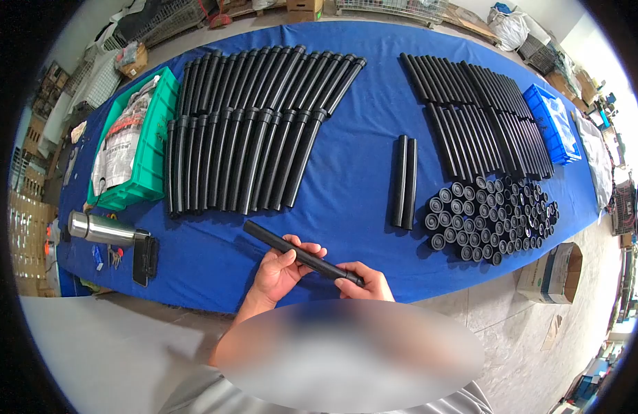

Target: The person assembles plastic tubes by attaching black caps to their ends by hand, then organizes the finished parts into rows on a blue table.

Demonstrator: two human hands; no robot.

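A black tube (pixel 266 237) lies slantwise across my two hands, above the near edge of the blue-covered table. My left hand (pixel 276 273) is wrapped round its middle, thumb on top. At the tube's lower right end, my right hand (pixel 366 283) grips with thumb and fingers; a dark ring or cap shows partly there, its details hidden by the fingers. To the right of the hands, two loose black tubes (pixel 400 183) rest side by side. Beyond them is a group of small round black caps (pixel 469 222), standing close together.
Two rows of black tubes with collared ends (pixel 246 162) fill the left part of the table (pixel 360 152). Plain tubes (pixel 471 138) lie at right, beside a blue bin (pixel 571 146). A green crate (pixel 136 196), a steel flask (pixel 101 228) and a phone (pixel 141 262) are at left.
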